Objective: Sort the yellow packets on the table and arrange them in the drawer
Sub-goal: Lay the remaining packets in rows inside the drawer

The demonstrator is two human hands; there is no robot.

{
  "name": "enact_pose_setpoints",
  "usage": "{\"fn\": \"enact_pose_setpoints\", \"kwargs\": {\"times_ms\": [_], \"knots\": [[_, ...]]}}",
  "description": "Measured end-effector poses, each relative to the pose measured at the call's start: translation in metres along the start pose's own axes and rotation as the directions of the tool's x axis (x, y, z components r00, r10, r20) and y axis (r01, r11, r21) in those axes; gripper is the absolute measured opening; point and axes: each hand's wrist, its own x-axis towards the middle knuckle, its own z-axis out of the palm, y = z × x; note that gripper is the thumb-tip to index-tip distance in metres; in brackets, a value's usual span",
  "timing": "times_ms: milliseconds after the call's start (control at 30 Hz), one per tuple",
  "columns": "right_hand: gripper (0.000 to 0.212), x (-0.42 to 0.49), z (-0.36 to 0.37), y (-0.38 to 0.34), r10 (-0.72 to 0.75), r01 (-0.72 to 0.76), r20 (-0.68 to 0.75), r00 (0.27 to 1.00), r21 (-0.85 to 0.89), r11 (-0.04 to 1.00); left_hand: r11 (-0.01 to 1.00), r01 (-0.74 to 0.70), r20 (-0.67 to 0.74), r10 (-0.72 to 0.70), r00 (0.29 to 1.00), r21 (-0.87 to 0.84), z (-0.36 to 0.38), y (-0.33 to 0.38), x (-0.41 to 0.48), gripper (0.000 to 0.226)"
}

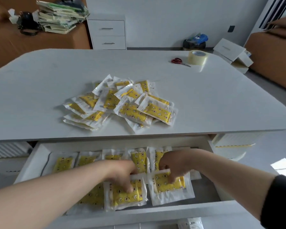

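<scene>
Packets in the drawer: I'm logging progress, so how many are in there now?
8 packets: five along the drawer's back row, three in front, one beneath the left forearm, one under the left hand, one under the right hand. The arms may hide others.

- Red-handled scissors [180, 61] — lying flat, well beyond the fingers [128, 187] and off to their right.
- Roll of clear tape [198, 57], just beside the scissors on their right.
- White two-drawer cabinet [108, 33], far ahead of the fingers, against the wall.
- Untidy stack of papers [61, 17] — far ahead and to the fingers' left, with a black object [27, 22] next to it.
- Dark bag [195, 40] on the floor, with white boxes [233, 52] to its right.
</scene>
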Motion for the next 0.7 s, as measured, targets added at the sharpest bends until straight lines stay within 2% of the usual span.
{"fn": "enact_pose_setpoints", "kwargs": {"times_ms": [167, 267, 467, 567, 700], "knots": [[0.058, 0.012, 0.015, 0.000, 0.001, -0.003, 0.035, 0.999, 0.061, 0.998, 0.999, 0.009, -0.010, -0.009, 1.000, 0.032, 0.020, 0.004, 0.010, 0.075], [0.055, 0.014, 0.020, 0.005, 0.008, -0.011, 0.035, 0.999, 0.093, 0.996, 0.996, -0.024, -0.056, 0.029, 0.998, 0.089, 0.023, 0.002, 0.009, 0.080], [0.065, 0.015, 0.023, 0.009, 0.036, -0.040, 0.046, 0.998, 0.101, 0.994, 0.955, -0.072, -0.135, 0.115, 0.984, 0.287, 0.023, 0.001, 0.002, 0.055], [0.062, 0.017, 0.024, 0.009, 0.026, -0.030, 0.029, 0.999, 0.126, 0.992, 0.944, -0.097, -0.190, 0.163, 0.968, 0.315, 0.021, -0.002, 0.002, 0.054], [0.060, 0.022, 0.026, 0.003, 0.013, -0.012, -0.011, 1.000, 0.142, 0.990, 0.923, -0.117, -0.197, 0.200, 0.960, 0.366, 0.027, -0.007, 0.006, 0.044]]}}
